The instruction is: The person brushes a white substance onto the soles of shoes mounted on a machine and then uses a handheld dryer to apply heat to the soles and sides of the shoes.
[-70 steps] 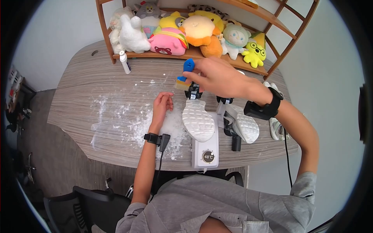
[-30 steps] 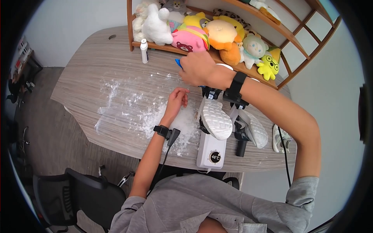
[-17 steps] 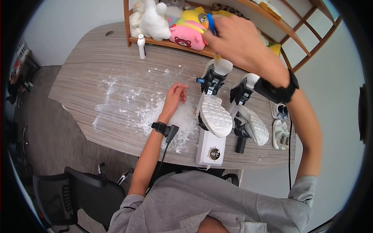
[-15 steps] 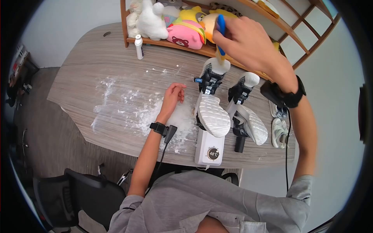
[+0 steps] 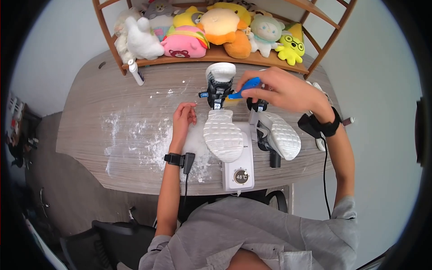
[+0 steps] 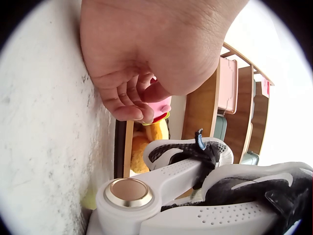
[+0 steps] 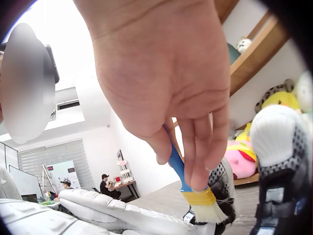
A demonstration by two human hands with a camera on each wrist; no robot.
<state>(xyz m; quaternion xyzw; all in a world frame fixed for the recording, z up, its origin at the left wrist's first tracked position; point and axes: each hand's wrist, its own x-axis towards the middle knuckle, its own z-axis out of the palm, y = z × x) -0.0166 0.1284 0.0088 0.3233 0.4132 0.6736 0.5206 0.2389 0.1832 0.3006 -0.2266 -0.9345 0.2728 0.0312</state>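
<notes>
Brush is off the left shoe's 12 o'clock, now at 3, pinched by right hand. Left hand loose, empty. Brushing looks underway; remainder unclear.

Grey sleeves | 2 black wrist straps | black cables

Brush: blue hdl, yellow band, pale bristles; tilted in R hand, bristles low nr L sneaker. L & R sneakers: blk/wht, side by side on wht dryer, pale treaded soles up.
</notes>
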